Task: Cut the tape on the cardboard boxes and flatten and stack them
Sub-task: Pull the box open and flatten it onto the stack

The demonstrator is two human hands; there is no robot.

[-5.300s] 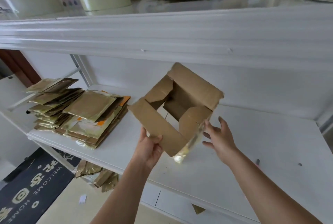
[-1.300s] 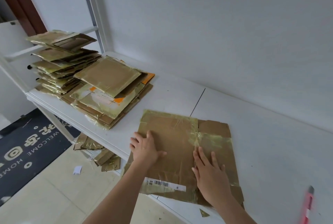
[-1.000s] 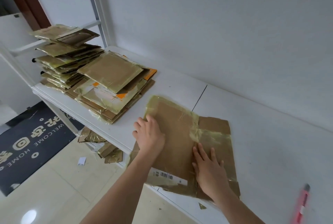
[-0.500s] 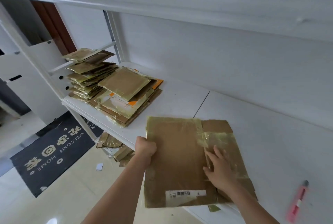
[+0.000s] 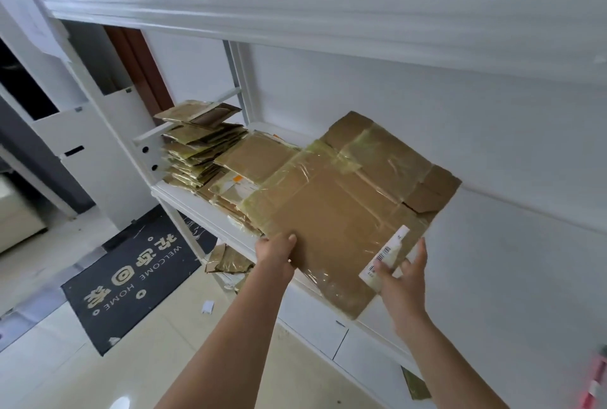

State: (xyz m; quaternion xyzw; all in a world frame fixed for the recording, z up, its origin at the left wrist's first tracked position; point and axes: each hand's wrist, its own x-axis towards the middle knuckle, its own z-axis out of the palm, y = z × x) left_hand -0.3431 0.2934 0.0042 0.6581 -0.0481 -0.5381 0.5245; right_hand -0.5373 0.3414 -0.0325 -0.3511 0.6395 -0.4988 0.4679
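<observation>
Flattened box (image 5: 341, 208) is held up off the white shelf (image 5: 512, 264), tilted, its far left part overlapping the stacks. Taking that box as landmark, left to right:

Far left & below: black doormat (image 5: 131, 277) w/ "WELCOME HOME" on the tiled floor, small white scrap (image 5: 208, 306) near it.

Left & behind: two stacks of flattened boxes (image 5: 210, 158) w/ shiny tape on the shelf's left end; the nearer stack lies partly under the box's left edge.

Below its left corner: loose cardboard pieces (image 5: 230, 260) on a lower level, under the shelf edge.

At the box's near left edge: left hand (image 5: 276, 252), thumb on top, fingers curled under, clamped on the edge.

On the box itself: clear/yellowish tape strips across the top, flaps folded at the far right corner, white barcode label (image 5: 386, 252) at the near right edge.

At the near right edge: right hand (image 5: 402, 280), thumb on the label, fingers spread behind the edge; whether they clamp on it, can't tell for sure.

Below right: small tape scrap (image 5: 415, 385) on the shelf front.

Far right: blurred pink item (image 5: 596, 379) at the frame edge, can't tell what.

Above: upper shelf (image 5: 295, 11) w/ indistinct items.
</observation>
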